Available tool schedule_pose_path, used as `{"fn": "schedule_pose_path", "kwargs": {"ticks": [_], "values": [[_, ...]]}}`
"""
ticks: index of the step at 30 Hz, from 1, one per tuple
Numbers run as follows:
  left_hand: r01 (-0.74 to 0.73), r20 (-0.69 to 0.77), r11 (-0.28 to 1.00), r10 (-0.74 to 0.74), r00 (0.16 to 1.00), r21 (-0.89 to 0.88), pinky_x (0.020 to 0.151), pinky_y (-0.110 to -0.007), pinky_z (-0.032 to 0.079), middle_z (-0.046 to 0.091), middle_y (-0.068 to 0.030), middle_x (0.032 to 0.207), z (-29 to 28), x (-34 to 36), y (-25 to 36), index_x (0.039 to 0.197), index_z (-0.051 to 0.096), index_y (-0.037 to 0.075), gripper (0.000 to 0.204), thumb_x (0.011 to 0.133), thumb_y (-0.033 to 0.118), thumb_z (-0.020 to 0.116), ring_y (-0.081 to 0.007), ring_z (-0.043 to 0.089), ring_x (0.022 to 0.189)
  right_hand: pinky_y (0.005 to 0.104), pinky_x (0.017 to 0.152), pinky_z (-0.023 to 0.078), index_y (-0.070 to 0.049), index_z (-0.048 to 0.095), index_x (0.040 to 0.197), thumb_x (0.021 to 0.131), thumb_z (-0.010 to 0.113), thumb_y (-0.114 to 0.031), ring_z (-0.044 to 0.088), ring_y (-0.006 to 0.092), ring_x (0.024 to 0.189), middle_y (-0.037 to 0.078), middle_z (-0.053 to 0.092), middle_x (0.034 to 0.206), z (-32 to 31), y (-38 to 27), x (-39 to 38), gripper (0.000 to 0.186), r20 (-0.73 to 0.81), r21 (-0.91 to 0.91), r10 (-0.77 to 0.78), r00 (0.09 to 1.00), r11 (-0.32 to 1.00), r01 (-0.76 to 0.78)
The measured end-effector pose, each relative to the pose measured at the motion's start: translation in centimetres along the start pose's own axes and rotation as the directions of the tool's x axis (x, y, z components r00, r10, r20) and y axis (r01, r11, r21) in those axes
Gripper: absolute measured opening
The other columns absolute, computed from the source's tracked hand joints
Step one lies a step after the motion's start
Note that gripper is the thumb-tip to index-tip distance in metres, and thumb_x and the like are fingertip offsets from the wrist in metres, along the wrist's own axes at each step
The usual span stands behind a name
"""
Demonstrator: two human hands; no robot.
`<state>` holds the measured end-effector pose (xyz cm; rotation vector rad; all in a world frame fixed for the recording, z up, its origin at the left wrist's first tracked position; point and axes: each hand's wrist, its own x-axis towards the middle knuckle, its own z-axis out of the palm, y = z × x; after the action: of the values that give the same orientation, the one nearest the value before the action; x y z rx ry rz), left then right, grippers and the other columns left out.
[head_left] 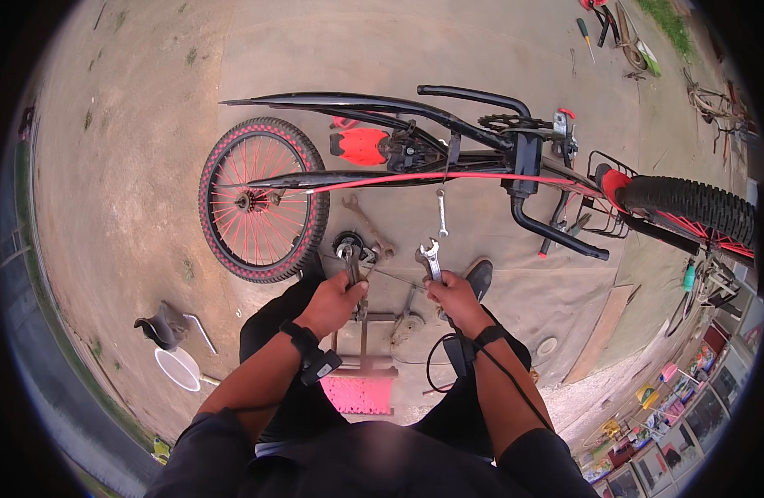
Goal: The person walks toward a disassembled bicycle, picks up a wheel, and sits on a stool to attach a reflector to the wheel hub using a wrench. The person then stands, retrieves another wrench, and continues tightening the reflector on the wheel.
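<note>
My left hand (330, 305) is closed around a grey, wrench-like metal tool (351, 264). Its upper end overlaps a small black round part (345, 239) on the ground, and I cannot tell whether they touch. My right hand (457, 300) grips an open-end wrench (433, 259), jaws pointing away from me. A darker jaw shows beside it, perhaps from a second wrench. Beyond my hands, a black and red bicycle frame (382, 178) lies upside down. The detached rear wheel (262, 199) with red spokes lies by its left end. A smaller wrench (442, 213) rests between frame and right hand.
A rusty wrench (369, 224) lies beyond my left hand. Below my hands is a pink perforated panel (357, 392). Left are a black saddle (161, 325) and a white round basin (178, 368). The front wheel (689, 203) juts out right; a screwdriver (585, 38) lies far right.
</note>
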<state>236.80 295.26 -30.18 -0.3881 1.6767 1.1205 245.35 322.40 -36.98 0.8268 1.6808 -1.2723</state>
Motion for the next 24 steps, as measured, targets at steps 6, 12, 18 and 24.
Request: {"fn": "schedule_pose_path", "kwargs": {"ticks": [6, 12, 18, 24], "values": [[-0.159, 0.047, 0.945, 0.152, 0.987, 0.287, 0.071, -0.038, 0.05, 0.064, -0.0119, 0.078, 1.8, 5.0, -1.1, 0.1, 0.065, 0.0, 0.03, 0.1, 0.029, 0.064, -0.0183, 0.058, 0.071, 0.0287, 0.062, 0.045, -0.001, 0.066, 0.1, 0.096, 0.068, -0.028, 0.06, 0.0108, 0.071, 0.002, 0.064, 0.081, -0.4, 4.4, 9.4, 0.027, -0.028, 0.129, -0.014, 1.0, 0.992, 0.017], [-0.334, 0.095, 0.739, 0.347, 0.933, 0.585, 0.07, -0.05, 0.049, 0.063, -0.0218, 0.082, 1.4, 4.6, 1.3, 0.093, 0.06, 0.001, 0.03, 0.096, 0.03, 0.066, -0.044, 0.063, 0.081, 0.0324, 0.056, 0.047, -0.003, 0.061, 0.091, 0.096, 0.067, -0.023, 0.062, 0.0156, 0.061, 0.004, 0.062, 0.078, 0.9, 9.5, 16.6, 0.022, 0.006, 0.244, -0.005, 1.0, 0.97, 0.003], [-0.438, 0.165, 0.565, 0.469, 0.868, 0.699, 0.072, -0.052, 0.05, 0.063, -0.0215, 0.089, 1.2, 3.4, 1.7, 0.096, 0.058, 0.0, 0.029, 0.096, 0.028, 0.064, -0.0448, 0.063, 0.084, 0.0341, 0.052, 0.048, -0.001, 0.058, 0.093, 0.096, 0.064, -0.017, 0.064, 0.0185, 0.06, 0.004, 0.057, 0.076, 2.9, 13.0, 21.8, 0.017, -0.106, 0.251, -0.128, 0.986, 0.956, 0.151], [-0.526, 0.192, 0.46, 0.595, 0.781, 0.715, 0.072, -0.053, 0.049, 0.062, -0.022, 0.091, 0.9, 1.0, 0.5, 0.098, 0.057, 0.001, 0.028, 0.097, 0.028, 0.063, -0.0457, 0.062, 0.085, 0.0362, 0.056, 0.05, 0.003, 0.061, 0.125, 0.09, 0.065, -0.013, 0.066, 0.0199, 0.063, 0.008, 0.064, 0.08, 1.6, 13.3, 22.4, 0.038, -0.322, 0.107, -0.239, 0.916, 0.952, 0.286]]}}
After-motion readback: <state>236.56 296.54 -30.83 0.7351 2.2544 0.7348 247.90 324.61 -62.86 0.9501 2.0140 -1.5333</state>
